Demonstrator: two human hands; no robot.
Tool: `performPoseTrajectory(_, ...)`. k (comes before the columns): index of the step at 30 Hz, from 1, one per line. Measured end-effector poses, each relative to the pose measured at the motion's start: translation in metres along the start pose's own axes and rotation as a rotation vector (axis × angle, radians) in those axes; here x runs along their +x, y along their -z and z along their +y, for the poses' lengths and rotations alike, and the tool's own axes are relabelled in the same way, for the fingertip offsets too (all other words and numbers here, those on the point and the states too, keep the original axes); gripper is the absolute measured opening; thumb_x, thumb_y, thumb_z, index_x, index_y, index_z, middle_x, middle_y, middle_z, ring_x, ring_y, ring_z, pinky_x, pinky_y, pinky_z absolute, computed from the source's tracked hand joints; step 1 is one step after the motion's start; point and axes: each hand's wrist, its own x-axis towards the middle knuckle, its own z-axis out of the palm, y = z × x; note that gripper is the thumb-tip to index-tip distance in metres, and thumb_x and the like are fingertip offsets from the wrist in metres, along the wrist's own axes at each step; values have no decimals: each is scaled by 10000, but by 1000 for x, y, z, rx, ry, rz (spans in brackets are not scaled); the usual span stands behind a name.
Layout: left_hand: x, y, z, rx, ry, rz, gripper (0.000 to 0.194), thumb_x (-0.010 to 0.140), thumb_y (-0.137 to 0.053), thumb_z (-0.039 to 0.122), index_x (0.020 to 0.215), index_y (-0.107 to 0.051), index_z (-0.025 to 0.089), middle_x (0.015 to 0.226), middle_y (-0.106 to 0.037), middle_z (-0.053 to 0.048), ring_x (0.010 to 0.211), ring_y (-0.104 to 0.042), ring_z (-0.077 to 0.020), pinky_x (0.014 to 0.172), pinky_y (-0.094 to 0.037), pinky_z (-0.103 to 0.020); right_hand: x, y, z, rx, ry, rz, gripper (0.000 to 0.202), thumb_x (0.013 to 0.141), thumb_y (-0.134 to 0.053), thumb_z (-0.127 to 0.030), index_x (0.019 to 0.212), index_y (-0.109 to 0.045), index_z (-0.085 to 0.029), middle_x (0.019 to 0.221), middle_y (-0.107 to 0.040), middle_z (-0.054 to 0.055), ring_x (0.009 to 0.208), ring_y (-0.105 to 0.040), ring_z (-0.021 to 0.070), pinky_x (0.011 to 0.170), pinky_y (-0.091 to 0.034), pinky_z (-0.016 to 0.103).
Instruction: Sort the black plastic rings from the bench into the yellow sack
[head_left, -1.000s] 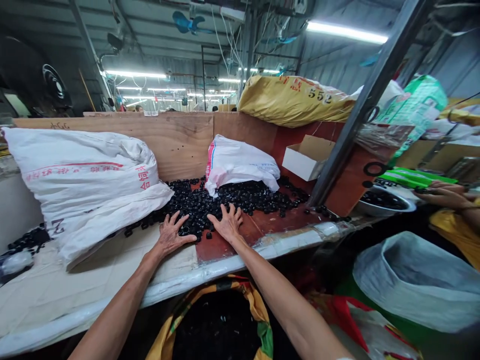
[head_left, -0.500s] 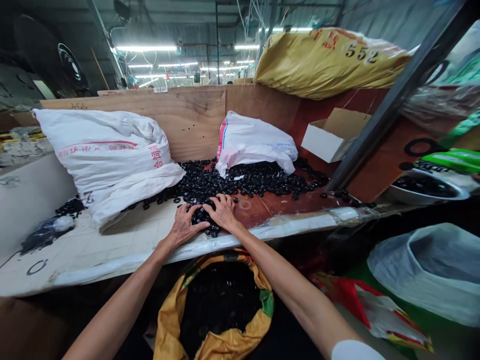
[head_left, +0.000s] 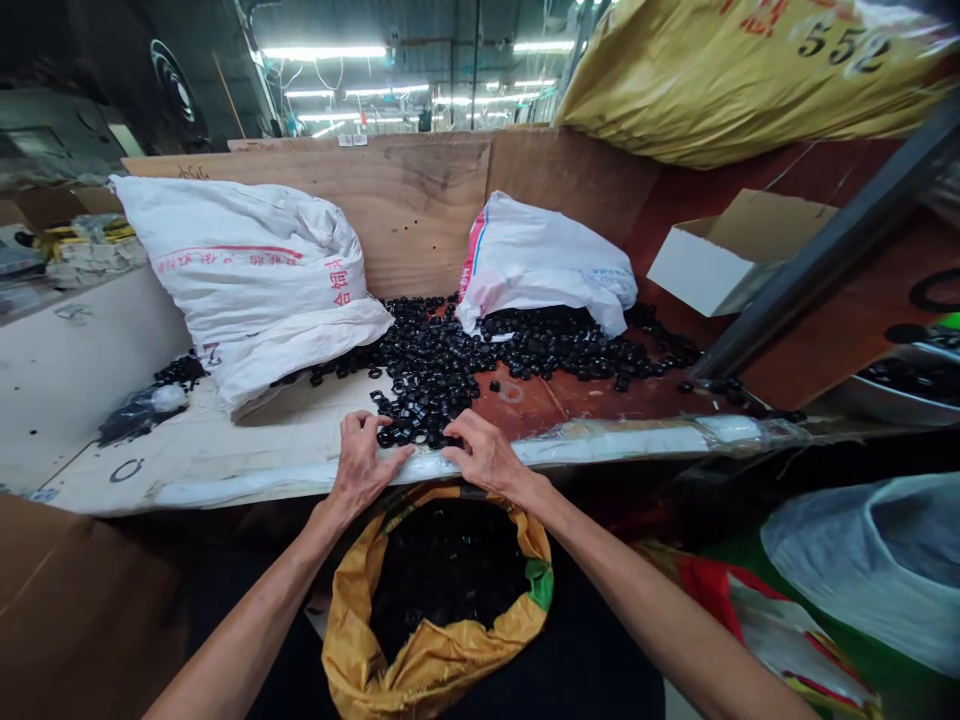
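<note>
black pieces (head_left: 420,405) lie between the left hand (head_left: 361,464) and right hand (head_left: 487,455), both curved with thumbs apart.

- Site type: factory workshop.
- Rows of tube lights (head_left: 324,52) hang overhead.
- A boarded bench (head_left: 281,435) bears many loose black parts (head_left: 426,372).
- Large printed sacks (head_left: 255,265) lie on it.
</note>
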Motion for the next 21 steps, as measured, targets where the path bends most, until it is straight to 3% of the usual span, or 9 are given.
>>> performPoseTrajectory(4,-2,-2,0,-106,9,-96,249,827,-708,326,1039,-649,210,963,-553,-32,876,-603,-201,806,-549,-345,8,-19,6,-125,-54,-8,140,933,-547,-186,932,-687,-191,955,-610,55,851,-599,180,814,-481,297)
performPoseTrajectory(8,2,-5,1,-120,20,-103,208,841,-681,263,1044,-673,219,948,-567,-15,750,-602,-150,738,-538,-302,21,-24,13,-199,-142,21,168,923,-516,-150,908,-680,-181,937,-623,75,854,-598,199,805,-481,306)
performPoseTrajectory(12,-2,-6,11,-61,-8,-47,219,883,-659,303,1091,-685,238,949,-594,-19,769,-626,-154,735,-526,-288,17,-17,3,-30,-107,108,169,942,-513,-198,969,-679,-184,934,-639,72,841,-608,196,803,-492,311)
performPoseTrajectory(16,-2,-13,19,38,-67,-160,160,932,-613,297,1024,-732,245,880,-659,-29,825,-663,-187,736,-508,-290,14,-20,-6,88,-1,1,177,955,-522,-226,954,-698,-202,938,-664,63,890,-621,195,847,-491,319)
performPoseTrajectory(21,6,-20,22,142,-15,-256,131,908,-646,279,968,-761,259,871,-682,-35,822,-672,-220,701,-489,-312,20,-27,-1,37,-98,24,175,929,-535,-214,896,-706,-200,892,-652,55,848,-616,190,812,-485,311)
